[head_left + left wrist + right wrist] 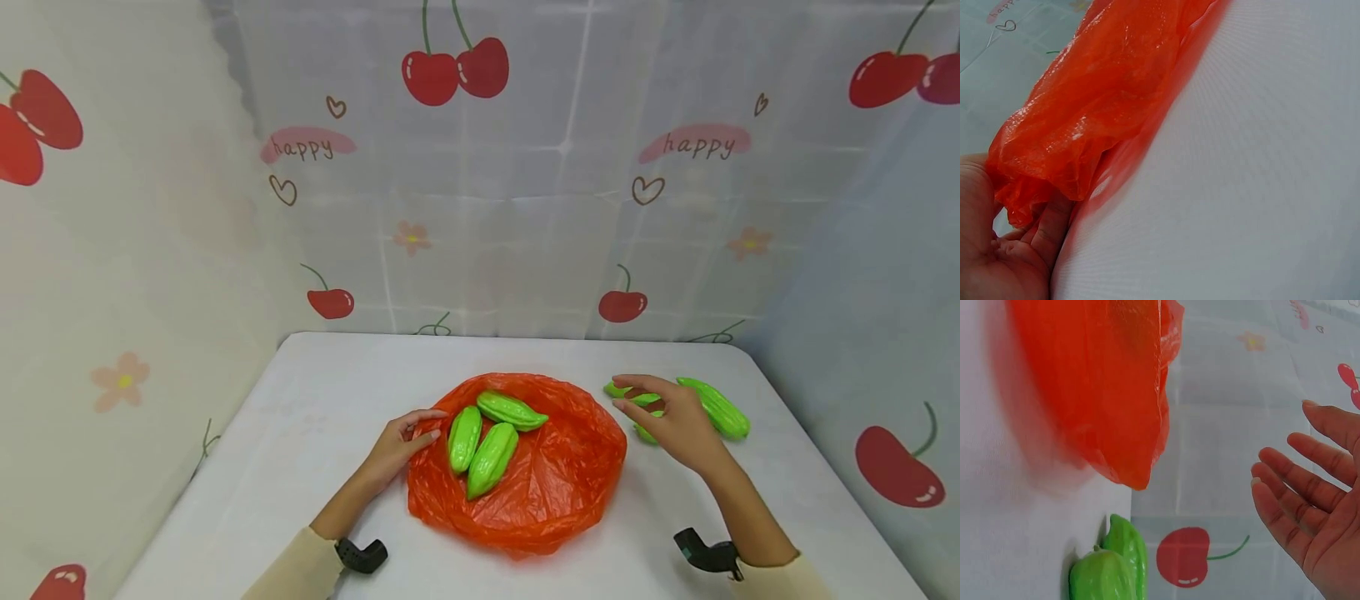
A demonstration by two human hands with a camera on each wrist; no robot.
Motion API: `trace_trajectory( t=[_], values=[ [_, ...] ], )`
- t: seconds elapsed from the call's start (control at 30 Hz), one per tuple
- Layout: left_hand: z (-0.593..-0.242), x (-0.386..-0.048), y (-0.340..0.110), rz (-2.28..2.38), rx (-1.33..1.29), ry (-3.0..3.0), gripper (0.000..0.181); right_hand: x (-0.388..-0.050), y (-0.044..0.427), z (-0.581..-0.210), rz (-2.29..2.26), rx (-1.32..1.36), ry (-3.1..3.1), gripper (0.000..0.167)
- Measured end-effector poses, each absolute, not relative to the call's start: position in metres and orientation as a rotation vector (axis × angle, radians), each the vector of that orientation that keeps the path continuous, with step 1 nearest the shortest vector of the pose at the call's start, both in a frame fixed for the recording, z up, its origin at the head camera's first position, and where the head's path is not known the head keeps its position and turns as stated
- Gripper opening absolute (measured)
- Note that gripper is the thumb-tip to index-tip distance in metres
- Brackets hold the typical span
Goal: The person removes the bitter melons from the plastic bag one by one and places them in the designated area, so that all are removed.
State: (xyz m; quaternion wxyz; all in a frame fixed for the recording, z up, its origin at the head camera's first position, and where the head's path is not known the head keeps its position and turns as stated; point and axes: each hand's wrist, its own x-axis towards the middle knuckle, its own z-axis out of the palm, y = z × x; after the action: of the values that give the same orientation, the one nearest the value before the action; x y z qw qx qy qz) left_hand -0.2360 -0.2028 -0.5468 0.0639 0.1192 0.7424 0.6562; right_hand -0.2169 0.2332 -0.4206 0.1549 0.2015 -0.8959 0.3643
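A red plastic bag (558,467) lies with its mouth wide, and three green ribbed bitter melons (492,460) rest inside on its left side. At the bag's left rim, my left hand (401,442) pinches the plastic between thumb and fingers; the left wrist view shows this hand (1016,250) against the bunched edge of the bag (1085,119). My right hand (675,421), fingers spread and holding nothing, hovers above more bitter melons (716,408) right of the bag, partly covering them. From the right wrist, the empty hand (1316,506) appears apart from the bitter melons (1104,575).
A white table (330,375) carries everything. Behind it and at both sides hang pale curtains (510,183) printed with cherries, hearts and flowers. Each wrist wears a black camera mount (362,556).
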Motion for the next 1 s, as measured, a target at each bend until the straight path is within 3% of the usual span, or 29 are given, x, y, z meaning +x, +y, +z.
trace_trajectory(
  t=[0.43,1.0],
  values=[
    [-0.548,-0.237,-0.202,1.969,0.339,2.257,0.035,-0.228,0.186,-0.427,1.146,0.818,-2.590,0.036],
    [-0.548,-0.236,-0.203,1.957,0.347,2.265,0.035,-0.248,0.147,-0.445,1.197,0.927,-2.677,0.040]
  ],
)
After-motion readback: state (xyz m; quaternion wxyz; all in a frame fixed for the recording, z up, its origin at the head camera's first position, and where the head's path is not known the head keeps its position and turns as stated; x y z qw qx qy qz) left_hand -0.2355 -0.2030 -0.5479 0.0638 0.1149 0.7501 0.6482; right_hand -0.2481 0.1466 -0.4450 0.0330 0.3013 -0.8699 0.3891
